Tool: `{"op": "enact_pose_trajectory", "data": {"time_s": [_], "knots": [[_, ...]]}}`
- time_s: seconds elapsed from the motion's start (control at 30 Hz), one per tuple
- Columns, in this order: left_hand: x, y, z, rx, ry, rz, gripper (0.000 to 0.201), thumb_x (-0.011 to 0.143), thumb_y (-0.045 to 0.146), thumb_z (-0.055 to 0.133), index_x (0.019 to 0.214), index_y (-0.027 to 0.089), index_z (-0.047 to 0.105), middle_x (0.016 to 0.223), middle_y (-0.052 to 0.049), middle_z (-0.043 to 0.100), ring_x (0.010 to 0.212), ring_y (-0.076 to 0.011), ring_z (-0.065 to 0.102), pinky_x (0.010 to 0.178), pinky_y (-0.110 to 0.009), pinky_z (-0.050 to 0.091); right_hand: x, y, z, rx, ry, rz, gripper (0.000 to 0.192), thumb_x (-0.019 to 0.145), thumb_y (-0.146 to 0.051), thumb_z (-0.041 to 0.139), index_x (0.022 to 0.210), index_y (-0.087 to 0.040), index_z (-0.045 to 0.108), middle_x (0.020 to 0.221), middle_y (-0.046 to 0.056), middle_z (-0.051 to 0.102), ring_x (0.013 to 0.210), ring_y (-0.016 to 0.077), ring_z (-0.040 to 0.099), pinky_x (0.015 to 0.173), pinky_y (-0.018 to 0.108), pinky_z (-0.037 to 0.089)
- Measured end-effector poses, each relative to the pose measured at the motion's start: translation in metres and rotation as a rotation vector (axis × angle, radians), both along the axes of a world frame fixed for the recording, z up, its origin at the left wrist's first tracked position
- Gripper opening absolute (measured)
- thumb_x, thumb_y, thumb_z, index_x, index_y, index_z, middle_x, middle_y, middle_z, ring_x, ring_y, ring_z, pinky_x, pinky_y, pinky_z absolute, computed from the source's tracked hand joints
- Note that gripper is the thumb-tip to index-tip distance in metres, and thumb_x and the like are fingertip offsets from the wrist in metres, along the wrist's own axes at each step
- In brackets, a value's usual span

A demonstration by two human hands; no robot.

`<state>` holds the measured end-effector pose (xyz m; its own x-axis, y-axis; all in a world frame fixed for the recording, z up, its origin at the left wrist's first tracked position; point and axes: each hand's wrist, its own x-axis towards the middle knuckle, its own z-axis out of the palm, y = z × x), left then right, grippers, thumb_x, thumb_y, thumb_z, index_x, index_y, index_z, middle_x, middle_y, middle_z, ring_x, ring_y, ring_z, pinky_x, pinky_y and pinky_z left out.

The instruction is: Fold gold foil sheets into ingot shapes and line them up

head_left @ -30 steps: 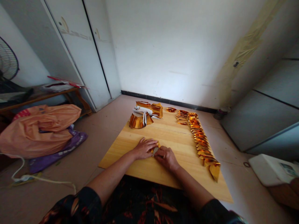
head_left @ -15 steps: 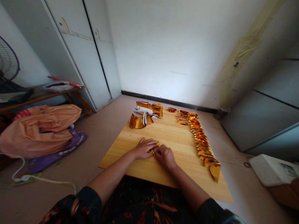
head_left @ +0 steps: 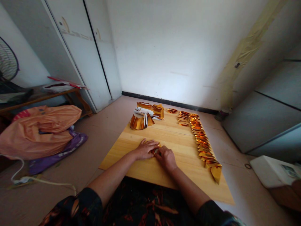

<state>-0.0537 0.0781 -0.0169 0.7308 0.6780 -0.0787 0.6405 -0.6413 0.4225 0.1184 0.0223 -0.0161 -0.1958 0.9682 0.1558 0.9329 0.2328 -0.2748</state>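
- Far left there's an orange plastic bag slumped on the floor with a purple bag under it, well apart from the wooden board, so there's a wide strip of bare floor between them.
- The board's left edge runs diagonally away from the person, and its near edge sits just in front of their lap. The near-left part of the board is bare wood.
- Left hand lies palm down near the middle of the board, fingers spread flat, pressing on the gold foil piece rather than gripping it.
- That foil piece is squeezed between the two hands, lying flat on the wood. Only a sliver shows, so I can't tell its long axis or which way it points.
- Right hand touches the foil from the right, fingers curled in and pinching its edge.
- Up at the far end sit a curled gold foil strip and a small stack of gold sheets, with open wood between them and the hands.
- Along the right edge runs a row of folded gold pieces, overlapping from the far end toward the near one. The last of them reach the board's right edge.
- Past that is floor, then a white box at the far right.
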Motion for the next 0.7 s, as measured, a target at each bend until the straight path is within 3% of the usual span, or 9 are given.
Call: {"op": "enact_pose_trajectory", "data": {"time_s": [0.43, 0.7], "knots": [[0.001, -0.001, -0.004, 0.034, -0.059, 0.02, 0.046, 0.083, 0.037, 0.054, 0.129, 0.036, 0.048, 0.143, -0.001, 0.043, 0.132, -0.0256, 0.034, 0.108, -0.054, 0.016, 0.003, 0.001, -0.006, 0.001, 0.206, 0.003, 0.004, 0.075, -0.018, 0.06, 0.078, -0.019, 0.063, 0.08, 0.001, 0.06, 0.068, 0.0123, 0.055, 0.064, 0.021, 0.036], [0.004, -0.005, 0.002, 0.005, -0.078, 0.085, 0.055, 0.079, 0.036, 0.06, 0.131, 0.033, 0.045, 0.141, -0.003, 0.045, 0.131, -0.0274, 0.035, 0.108, -0.054, 0.016, 0.012, 0.001, -0.017, 0.063, 0.471, 0.005, 0.026, 0.065, -0.003, 0.05, 0.083, -0.019, 0.06, 0.084, 0.002, 0.056, 0.074, 0.0134, 0.054, 0.069, 0.023, 0.044]]}}
